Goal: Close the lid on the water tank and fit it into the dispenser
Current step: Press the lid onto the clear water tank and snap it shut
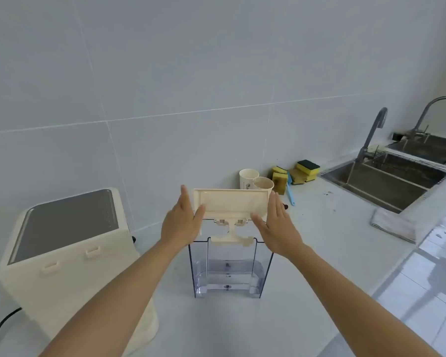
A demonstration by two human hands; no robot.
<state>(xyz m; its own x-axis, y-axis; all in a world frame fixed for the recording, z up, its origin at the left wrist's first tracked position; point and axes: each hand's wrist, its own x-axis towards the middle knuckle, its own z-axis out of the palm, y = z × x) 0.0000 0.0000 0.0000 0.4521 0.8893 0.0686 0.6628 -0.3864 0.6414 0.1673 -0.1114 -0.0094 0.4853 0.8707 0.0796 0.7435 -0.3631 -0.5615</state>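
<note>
At the far left of the white counter (242, 325) stands the dispenser (70, 256), a cream box with a dark grey top panel and two small cream tabs on the face turned toward the camera; a black cable (0, 328) runs off from its lower left corner.

Just right of it, near the middle of the counter, the water tank (228, 269) stands upright and apart from the dispenser. It is a clear, tall, narrow container with a bluish tint, and a shallow layer of water seems to lie at its bottom, though the depth is hard to judge. Its cream lid (231, 204) is hinged at the tank's upper edge and stands raised, open, with its recessed underside facing the camera.

The left hand (182, 222) holds the lid's left end: the fingers are straight and together along the outer edge, and the thumb presses on the inner face. The right hand (277, 228) mirrors it at the right end, fingers extended along that edge and thumb lying on the lid's lower right corner. Both hands are flat and spread rather than curled, clasping the lid between them.

Behind the lid by the tiled wall stand two paper cups (255, 180); what is in them cannot be told. Right of these lie yellow and green sponges (298, 173) and a blue handle (291, 194). Farther right a folded cloth (394, 225) lies beside the steel sink (386, 181), with two taps (373, 132) above its basins.
</note>
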